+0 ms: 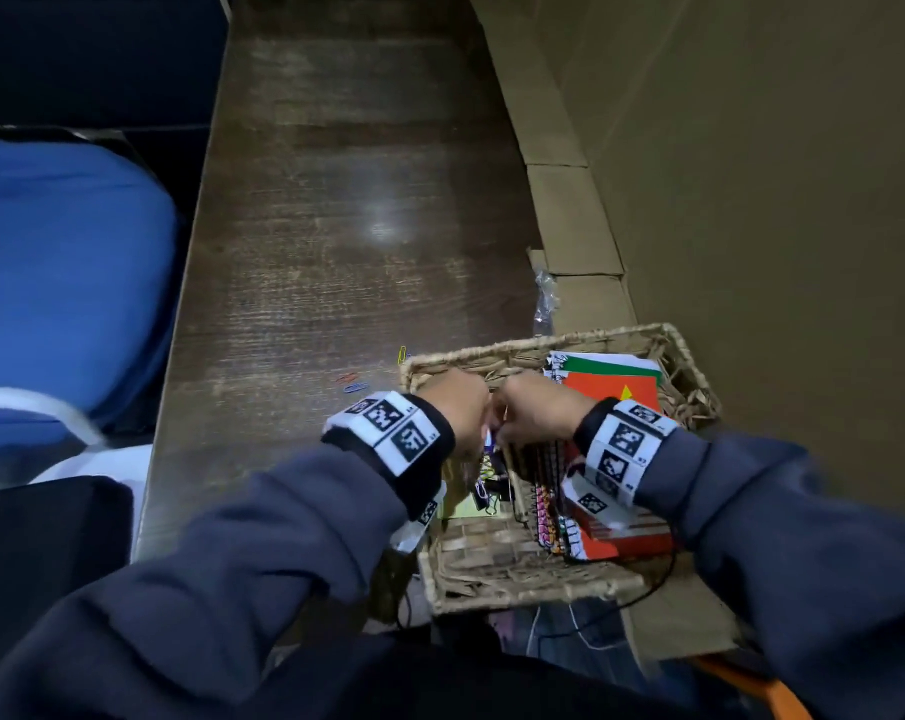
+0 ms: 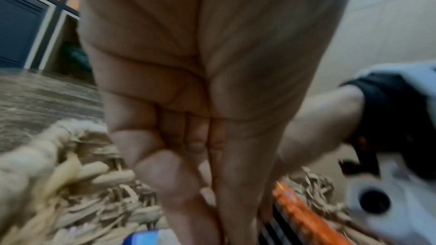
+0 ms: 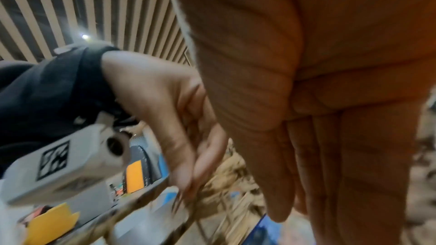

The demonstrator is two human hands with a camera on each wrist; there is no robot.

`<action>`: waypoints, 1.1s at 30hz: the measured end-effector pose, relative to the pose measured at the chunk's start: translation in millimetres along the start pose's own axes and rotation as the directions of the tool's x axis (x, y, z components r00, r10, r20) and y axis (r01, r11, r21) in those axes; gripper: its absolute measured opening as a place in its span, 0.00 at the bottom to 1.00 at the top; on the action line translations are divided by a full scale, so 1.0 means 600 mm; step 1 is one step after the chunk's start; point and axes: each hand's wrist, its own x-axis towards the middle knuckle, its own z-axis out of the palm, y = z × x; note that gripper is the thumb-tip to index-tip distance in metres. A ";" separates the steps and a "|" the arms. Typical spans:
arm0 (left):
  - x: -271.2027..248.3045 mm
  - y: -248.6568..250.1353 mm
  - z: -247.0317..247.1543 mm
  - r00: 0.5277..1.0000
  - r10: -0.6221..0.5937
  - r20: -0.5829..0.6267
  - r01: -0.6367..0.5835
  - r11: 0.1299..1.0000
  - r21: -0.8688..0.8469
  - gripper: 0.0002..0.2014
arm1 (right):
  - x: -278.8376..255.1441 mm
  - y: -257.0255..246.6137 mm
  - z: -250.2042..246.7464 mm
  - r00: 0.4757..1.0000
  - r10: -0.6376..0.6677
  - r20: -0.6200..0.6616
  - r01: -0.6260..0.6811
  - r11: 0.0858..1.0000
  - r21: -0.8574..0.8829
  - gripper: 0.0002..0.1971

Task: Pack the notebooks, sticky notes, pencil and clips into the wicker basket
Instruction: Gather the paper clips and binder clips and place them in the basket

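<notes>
**Both hands over the basket**

The left hand (image 1: pixel 460 407) and right hand (image 1: pixel 538 407) meet above the wicker basket (image 1: pixel 533 584) at the worktop's (image 1: pixel 336 200) right edge; whether they hold anything cannot be told. Notebooks (image 1: pixel 616 392) lie inside. Three paper clips (image 1: pixel 354 383) lie beside the basket's left wall.

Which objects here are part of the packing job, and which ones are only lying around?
Part of the job:
- wicker basket
- spiral notebooks in the basket
- binder clips in the basket
- loose paper clips on the table

Only lying around:
- crumpled clear plastic beyond the basket
- cardboard along the table's right edge
- blue cushion
</notes>
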 end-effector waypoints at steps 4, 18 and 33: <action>0.006 0.047 0.015 0.994 0.001 0.112 -0.013 0.994 0.111 0.13 | -0.029 0.036 -0.037 0.991 0.044 -0.128 -0.039 0.998 0.045 0.06; 0.007 0.031 0.000 1.000 0.015 -0.012 -0.015 0.997 -0.070 0.08 | -0.066 0.043 -0.077 0.980 -0.012 -0.199 0.026 0.997 0.068 0.07; 0.007 -0.301 0.034 0.803 -0.508 -0.312 0.279 0.782 -0.557 0.09 | 0.166 -0.112 -0.218 0.920 -0.378 -0.102 0.315 0.869 -0.382 0.10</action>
